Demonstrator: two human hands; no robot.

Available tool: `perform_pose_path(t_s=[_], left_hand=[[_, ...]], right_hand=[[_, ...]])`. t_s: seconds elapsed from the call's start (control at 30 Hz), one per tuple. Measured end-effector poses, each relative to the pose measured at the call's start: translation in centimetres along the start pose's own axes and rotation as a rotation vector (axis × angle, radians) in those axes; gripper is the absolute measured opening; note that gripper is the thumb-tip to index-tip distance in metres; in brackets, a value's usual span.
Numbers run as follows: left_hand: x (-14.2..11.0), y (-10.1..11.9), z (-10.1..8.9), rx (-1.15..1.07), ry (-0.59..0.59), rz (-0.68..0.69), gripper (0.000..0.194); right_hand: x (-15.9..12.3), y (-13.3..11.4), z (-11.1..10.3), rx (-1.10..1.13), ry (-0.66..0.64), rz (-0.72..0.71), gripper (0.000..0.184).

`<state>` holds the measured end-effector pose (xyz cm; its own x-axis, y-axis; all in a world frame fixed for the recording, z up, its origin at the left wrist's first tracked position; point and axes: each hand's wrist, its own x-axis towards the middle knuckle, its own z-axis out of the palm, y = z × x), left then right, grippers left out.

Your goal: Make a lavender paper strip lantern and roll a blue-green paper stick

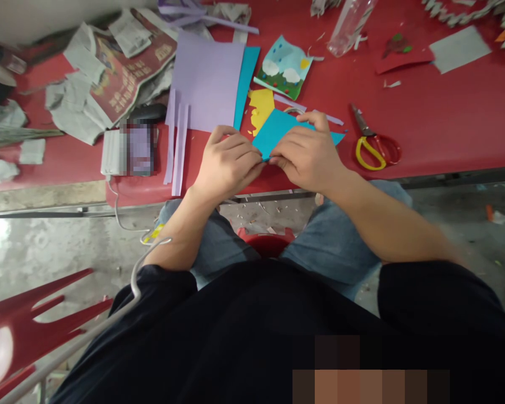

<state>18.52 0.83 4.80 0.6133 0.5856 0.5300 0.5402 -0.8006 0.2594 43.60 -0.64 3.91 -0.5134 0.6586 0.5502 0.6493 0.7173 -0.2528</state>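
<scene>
A sheet of bright blue paper lies near the front edge of the red table, one corner toward me. My left hand pinches that near corner from the left, fingers curled. From the other side my right hand grips the same corner between thumb and fingers and covers much of the sheet's right half. Just beyond the sheet are yellow paper scraps and a small painted card with clouds and a sun. Scissors with one yellow and one red handle rest right of my right hand.
Purple paper overlaps another blue sheet; purple strips lie left of my hands. A white box with a cable sits beside a phone. Newspapers spread at back left, a clear plastic bottle behind.
</scene>
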Motion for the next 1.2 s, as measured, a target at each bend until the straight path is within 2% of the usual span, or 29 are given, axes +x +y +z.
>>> perform_pose_path(t_s=[0.2,0.4,0.8,1.03,1.2], left_hand=[[0.09,0.08,-0.3,0.014,-0.015,-0.018,0.025],[-0.07,-0.27,-0.07,-0.001,-0.011,-0.015,0.027],[0.03,-0.22,-0.1,0.045,-0.017,0.014,0.024],[0.17,-0.22,-0.34,0.092,-0.05,0.047,0.029],[-0.01,0.17,-0.24,0.1,-0.032,-0.011,0.026]], right_hand=[[-0.18,-0.24,0.06,0.0,-0.013,0.067,0.033],[-0.07,-0.25,-0.47,-0.071,-0.017,-0.025,0.033],[0.07,0.07,-0.7,-0.093,-0.108,-0.008,0.034],[0.07,-0.11,-0.3,0.017,-0.13,0.085,0.039],[0.04,0.01,-0.36,-0.003,-0.128,0.107,0.043]])
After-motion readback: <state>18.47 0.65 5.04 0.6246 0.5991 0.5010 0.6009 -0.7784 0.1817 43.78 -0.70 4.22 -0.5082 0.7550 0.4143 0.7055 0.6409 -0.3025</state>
